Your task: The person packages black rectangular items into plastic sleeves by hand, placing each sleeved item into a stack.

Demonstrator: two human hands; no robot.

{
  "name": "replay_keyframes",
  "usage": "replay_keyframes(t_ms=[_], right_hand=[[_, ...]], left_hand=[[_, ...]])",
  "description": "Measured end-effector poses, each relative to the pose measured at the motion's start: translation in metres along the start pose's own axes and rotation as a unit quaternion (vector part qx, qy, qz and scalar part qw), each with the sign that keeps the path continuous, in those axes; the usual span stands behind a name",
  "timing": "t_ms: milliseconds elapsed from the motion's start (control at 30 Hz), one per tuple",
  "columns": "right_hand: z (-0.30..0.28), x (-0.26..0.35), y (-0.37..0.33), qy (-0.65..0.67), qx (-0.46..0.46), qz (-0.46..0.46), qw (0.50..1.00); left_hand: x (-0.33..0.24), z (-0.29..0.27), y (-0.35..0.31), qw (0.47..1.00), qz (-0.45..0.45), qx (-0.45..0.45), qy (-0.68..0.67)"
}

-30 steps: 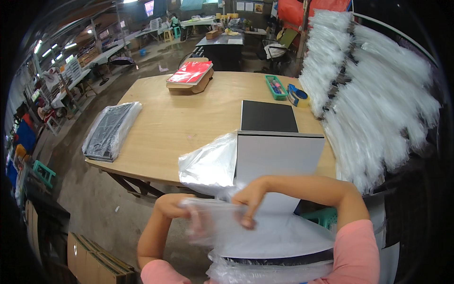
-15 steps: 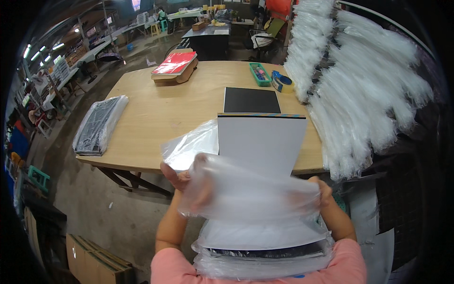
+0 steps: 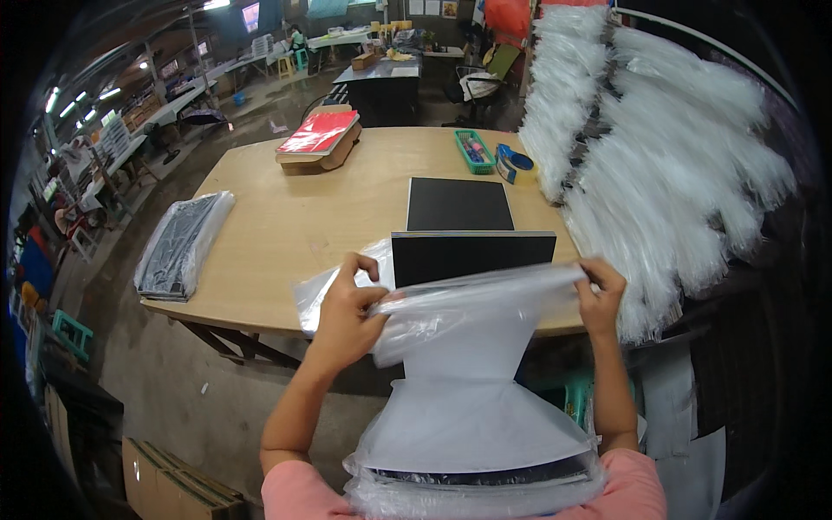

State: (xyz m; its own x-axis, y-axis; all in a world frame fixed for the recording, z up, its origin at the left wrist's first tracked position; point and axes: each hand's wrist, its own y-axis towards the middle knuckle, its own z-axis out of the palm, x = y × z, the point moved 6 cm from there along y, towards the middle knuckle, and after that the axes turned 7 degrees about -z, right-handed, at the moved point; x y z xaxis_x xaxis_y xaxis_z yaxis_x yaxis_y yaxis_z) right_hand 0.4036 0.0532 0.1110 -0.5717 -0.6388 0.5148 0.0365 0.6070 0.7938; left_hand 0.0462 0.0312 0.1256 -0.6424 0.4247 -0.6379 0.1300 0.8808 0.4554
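Note:
Between my two hands stretches a clear plastic sleeve [image 3: 468,303], its upper edge running across in front of a black board [image 3: 473,257]. My left hand [image 3: 348,310] is closed on the sleeve's left end. At the right end, my right hand [image 3: 601,293] pinches the corner between thumb and fingers. A white sheet [image 3: 459,355] shows below the sleeve, reaching down towards my lap. Against my body rests a stack of plastic-wrapped sheets [image 3: 477,494], with a wide pale sheet [image 3: 472,425] on top. Another black board [image 3: 459,204] lies flat on the table beyond.
On the wooden table [image 3: 277,234] are a plastic-wrapped black bundle [image 3: 182,247], a red-topped stack [image 3: 319,134], a green basket [image 3: 475,152] and tape rolls [image 3: 513,163]. A shiny plastic piece [image 3: 314,299] lies by my left hand. Heaped clear plastic sleeves [image 3: 659,173] stand at right.
Both hands have risen and moved forward with the plastic sleeve, bringing its edge up to the board. The board's face now looks black where a pale face showed before.

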Motion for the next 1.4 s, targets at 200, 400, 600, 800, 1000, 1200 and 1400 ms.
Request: replay_keyframes(t_ms=[200, 400, 600, 800, 1000, 1200, 1400], right_hand=[[0.006, 0.002, -0.057, 0.466, 0.276, 0.312, 0.781], [0.01, -0.048, -0.178, 0.483, 0.216, 0.428, 0.733], [0.039, -0.114, -0.28, 0.382, 0.222, 0.524, 0.728], [0.048, -0.161, -0.309, 0.202, 0.217, 0.516, 0.804], [0.051, -0.157, -0.279, -0.047, 0.302, 0.327, 0.894], [0.036, -0.086, -0.19, -0.098, 0.463, 0.257, 0.842], [0.098, 0.068, -0.061, -0.022, 0.514, -0.044, 0.857]], left_hand=[[0.082, 0.063, -0.038, 0.716, -0.31, 0.375, -0.501], [0.169, 0.151, -0.128, 0.555, -0.408, 0.419, -0.592], [0.279, 0.227, -0.216, 0.617, -0.536, 0.357, -0.452], [0.231, 0.14, -0.178, 0.874, -0.334, 0.318, -0.155], [0.186, 0.032, -0.076, 0.989, -0.06, -0.118, 0.059], [0.266, 0.005, -0.045, 0.938, -0.215, -0.2, 0.185], [0.195, -0.014, -0.019, 0.962, -0.112, -0.229, 0.101]])
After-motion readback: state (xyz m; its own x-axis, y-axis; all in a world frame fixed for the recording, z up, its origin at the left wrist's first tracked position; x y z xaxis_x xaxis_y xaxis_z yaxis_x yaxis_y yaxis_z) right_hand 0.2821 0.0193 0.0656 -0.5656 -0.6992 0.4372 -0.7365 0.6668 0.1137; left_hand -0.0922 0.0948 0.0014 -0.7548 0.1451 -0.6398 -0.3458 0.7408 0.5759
